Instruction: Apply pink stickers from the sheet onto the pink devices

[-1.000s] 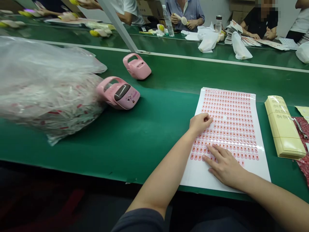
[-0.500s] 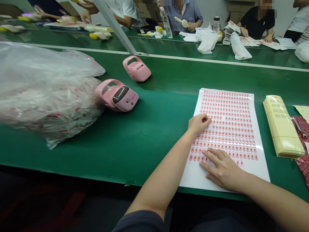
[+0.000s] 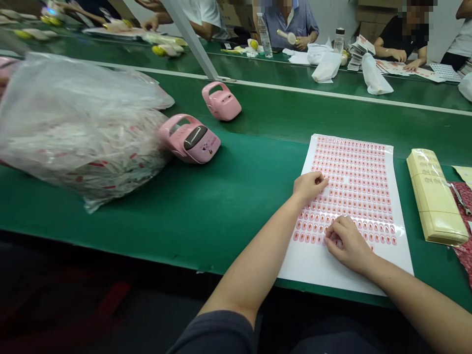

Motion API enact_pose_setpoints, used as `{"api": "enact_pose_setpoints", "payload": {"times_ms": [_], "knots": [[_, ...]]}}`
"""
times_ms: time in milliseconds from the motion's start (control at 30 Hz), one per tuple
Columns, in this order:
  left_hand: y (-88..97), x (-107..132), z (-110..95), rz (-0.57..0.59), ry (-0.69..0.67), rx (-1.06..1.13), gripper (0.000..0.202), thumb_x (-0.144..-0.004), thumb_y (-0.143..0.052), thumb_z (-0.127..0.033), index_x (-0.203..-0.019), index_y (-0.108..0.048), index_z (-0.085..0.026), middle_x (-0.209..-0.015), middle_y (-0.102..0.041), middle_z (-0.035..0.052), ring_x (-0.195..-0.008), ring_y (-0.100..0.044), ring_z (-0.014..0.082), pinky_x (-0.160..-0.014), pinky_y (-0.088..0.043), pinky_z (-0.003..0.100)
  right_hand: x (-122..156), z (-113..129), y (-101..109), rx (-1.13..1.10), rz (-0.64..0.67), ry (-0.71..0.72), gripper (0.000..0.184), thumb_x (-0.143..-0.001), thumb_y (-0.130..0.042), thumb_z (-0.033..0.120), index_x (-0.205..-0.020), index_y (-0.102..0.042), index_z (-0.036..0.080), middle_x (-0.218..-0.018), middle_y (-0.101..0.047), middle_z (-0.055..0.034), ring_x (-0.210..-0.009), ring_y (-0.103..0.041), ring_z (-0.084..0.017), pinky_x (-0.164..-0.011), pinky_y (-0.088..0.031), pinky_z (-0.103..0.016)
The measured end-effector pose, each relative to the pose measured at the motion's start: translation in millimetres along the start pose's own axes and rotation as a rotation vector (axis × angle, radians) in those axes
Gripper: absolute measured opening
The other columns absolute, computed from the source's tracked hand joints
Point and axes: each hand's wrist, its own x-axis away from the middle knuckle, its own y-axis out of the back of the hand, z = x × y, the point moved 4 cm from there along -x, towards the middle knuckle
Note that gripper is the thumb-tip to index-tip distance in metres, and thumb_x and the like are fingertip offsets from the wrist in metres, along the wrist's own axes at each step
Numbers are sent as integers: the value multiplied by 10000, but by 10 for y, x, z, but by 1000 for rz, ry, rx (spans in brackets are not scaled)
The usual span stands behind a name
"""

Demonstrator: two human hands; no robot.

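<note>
A large white sheet of small pink oval stickers (image 3: 313,265), each with a reddish mark, lies on the green table in front of me. My left hand (image 3: 309,188) rests over the sheet's left side with thumb and forefinger pinched together; whatever may be between them is too small to make out. Lower down, my right hand (image 3: 350,246) is curled over the bottom rows, thumb and fingertips closed together at a sticker. I cannot tell whether a sticker has come off in those fingers. A few sticker places near the middle of the sheet are blank.
Right of the sheet lies a stack of yellow paper slips (image 3: 437,196) beside metal tweezers (image 3: 460,199) on red wrap. To the left are a pink handled device (image 3: 193,140), a second one (image 3: 223,103) and a big clear bag (image 3: 110,142). Co-workers sit across the line.
My right hand has gone from fingers spread on the sheet to a curled pinch, slightly to the right. The left hand keeps its pinch. The whole view has shifted a little.
</note>
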Motion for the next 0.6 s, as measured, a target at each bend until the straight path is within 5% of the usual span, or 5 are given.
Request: {"api": "enact_pose_setpoints", "payload": {"times_ms": [200, 600], "knots": [[-4, -7, -4, -8, -3, 2, 274, -748, -480, -388, -538, -461, -214, -527, -528, -47, -546, -468, 125, -536, -298, 258, -27, 9, -52, 124, -87, -79, 74, -722, -551, 145, -675, -516, 190, -768, -531, -31, -773, -450, -190, -683, -365, -343], [-7, -13, -24, -3, -6, -15, 262, -743, -485, -376, -539, -452, -214, -532, -525, -44, -557, -469, 131, -530, -286, 259, -191, 93, -114, 182, 163, -168, 75, -700, -617, 172, -646, -567, 183, -815, -545, -39, -837, -438, -205, -732, -320, -357]]}}
